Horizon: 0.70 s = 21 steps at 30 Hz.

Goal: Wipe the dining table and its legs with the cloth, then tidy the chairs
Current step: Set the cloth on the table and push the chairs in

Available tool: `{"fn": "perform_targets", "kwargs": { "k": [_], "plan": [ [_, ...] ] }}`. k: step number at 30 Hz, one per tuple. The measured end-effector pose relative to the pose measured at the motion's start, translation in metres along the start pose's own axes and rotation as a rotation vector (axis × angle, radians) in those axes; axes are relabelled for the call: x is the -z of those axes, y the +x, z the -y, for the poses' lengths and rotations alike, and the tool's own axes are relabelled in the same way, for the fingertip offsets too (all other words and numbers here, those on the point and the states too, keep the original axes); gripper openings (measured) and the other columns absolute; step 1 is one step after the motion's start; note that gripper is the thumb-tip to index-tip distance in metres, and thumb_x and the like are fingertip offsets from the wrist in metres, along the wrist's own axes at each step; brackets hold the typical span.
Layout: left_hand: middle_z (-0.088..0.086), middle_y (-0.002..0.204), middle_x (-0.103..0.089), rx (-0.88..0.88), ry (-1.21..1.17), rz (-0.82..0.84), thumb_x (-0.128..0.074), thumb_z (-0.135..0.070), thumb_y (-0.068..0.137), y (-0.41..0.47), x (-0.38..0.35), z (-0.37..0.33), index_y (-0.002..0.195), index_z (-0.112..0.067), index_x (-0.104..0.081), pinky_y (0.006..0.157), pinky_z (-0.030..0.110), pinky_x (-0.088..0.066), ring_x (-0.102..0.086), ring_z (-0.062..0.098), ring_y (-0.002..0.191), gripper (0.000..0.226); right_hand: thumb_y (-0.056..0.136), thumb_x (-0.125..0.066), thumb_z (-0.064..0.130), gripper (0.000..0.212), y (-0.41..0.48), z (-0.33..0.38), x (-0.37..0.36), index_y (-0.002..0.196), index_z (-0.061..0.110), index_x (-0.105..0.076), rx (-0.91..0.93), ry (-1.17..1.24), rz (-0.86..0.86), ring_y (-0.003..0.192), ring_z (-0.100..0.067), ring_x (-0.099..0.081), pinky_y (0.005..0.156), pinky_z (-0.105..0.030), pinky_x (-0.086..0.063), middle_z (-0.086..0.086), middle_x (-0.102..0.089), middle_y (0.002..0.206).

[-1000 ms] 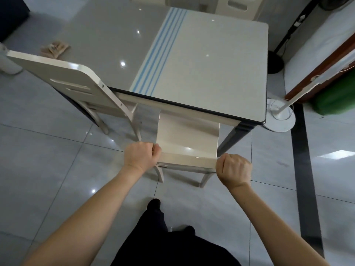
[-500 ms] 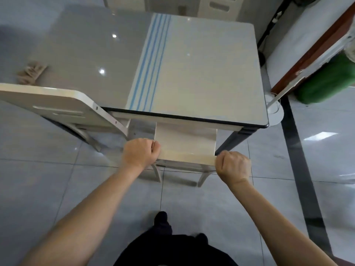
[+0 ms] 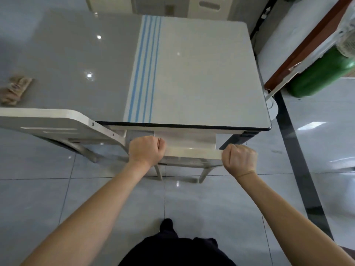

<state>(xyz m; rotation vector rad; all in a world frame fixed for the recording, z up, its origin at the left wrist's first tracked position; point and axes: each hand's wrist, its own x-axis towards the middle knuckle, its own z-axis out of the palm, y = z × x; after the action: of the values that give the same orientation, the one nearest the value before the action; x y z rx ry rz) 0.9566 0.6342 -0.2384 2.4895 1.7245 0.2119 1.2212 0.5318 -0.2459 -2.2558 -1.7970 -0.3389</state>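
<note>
The dining table [image 3: 201, 73] has a glossy grey and cream top with blue stripes and a black edge. A cream chair [image 3: 192, 152] stands at its near side, the seat mostly under the tabletop. My left hand [image 3: 147, 149] grips the left end of the chair's top rail. My right hand [image 3: 240, 157] grips the right end. A crumpled beige cloth [image 3: 14, 89] lies on the table at the far left. A second cream chair [image 3: 57, 125] stands to the left, its backrest against the table edge.
More cream chairs [image 3: 207, 6] stand at the table's far side. A white fan base [image 3: 271, 108] and pole sit right of the table, with a green container [image 3: 318, 73] and a brown door frame [image 3: 307, 39] beyond. Grey tiled floor [image 3: 57, 189] lies around me.
The chair I hold has slid further under the table; less of its seat shows. Both hands kept their grip on the rail, and my view moved closer over the table.
</note>
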Motion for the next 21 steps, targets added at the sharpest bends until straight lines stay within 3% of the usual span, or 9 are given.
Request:
{"fn": "perform_targets", "kwargs": {
  "k": [4,8,11,16,21],
  "plan": [
    [-0.002,0.037,-0.038,-0.001,-0.014,0.007,-0.027,-0.035,0.081,0.014,-0.001,-0.005,0.041,-0.013,-0.037,0.042,0.018,-0.014,-0.031,0.017,0.034,0.048,0.075,-0.036,0.013,0.034,0.015,-0.008,-0.007,0.041,0.013,-0.037,-0.005,-0.004,-0.022,0.039,-0.018,-0.019,0.051,-0.015,0.000,-0.002,-0.037,0.035],
    [-0.001,0.036,-0.038,0.006,-0.013,0.021,-0.033,-0.033,0.085,0.026,-0.002,-0.009,0.041,-0.012,-0.038,0.040,0.020,-0.023,-0.034,0.017,0.033,0.049,0.076,-0.037,0.014,0.035,0.028,-0.018,-0.013,0.041,0.012,-0.041,0.011,-0.033,-0.018,0.035,-0.021,-0.027,0.051,-0.016,0.000,-0.002,-0.039,0.036],
    [-0.004,0.036,-0.029,0.011,-0.019,0.025,-0.034,-0.030,0.083,0.037,0.000,-0.017,0.041,-0.014,-0.032,0.041,0.018,-0.018,-0.024,0.014,0.031,0.045,0.074,-0.038,0.014,0.034,0.042,-0.025,-0.013,0.040,0.012,-0.039,0.023,-0.022,-0.035,0.036,-0.019,-0.023,0.053,-0.015,0.001,-0.003,-0.037,0.035],
    [-0.004,0.036,-0.031,0.033,-0.032,0.045,-0.032,-0.033,0.085,0.048,-0.006,-0.036,0.042,-0.014,-0.035,0.041,0.019,-0.016,-0.030,0.017,0.034,0.047,0.074,-0.035,0.014,0.030,0.059,-0.045,-0.016,0.044,0.016,-0.031,0.047,-0.005,-0.023,0.038,-0.018,-0.020,0.052,-0.015,-0.002,-0.002,-0.034,0.035],
    [-0.003,0.038,-0.031,0.043,-0.037,0.057,-0.032,-0.030,0.085,0.055,-0.009,-0.043,0.042,-0.015,-0.033,0.042,0.019,-0.016,-0.024,0.014,0.035,0.046,0.073,-0.034,0.013,0.026,0.069,-0.053,-0.020,0.049,0.018,-0.026,0.058,0.017,0.009,0.037,-0.018,-0.021,0.050,-0.016,-0.006,0.001,-0.028,0.038]
  ]
}}
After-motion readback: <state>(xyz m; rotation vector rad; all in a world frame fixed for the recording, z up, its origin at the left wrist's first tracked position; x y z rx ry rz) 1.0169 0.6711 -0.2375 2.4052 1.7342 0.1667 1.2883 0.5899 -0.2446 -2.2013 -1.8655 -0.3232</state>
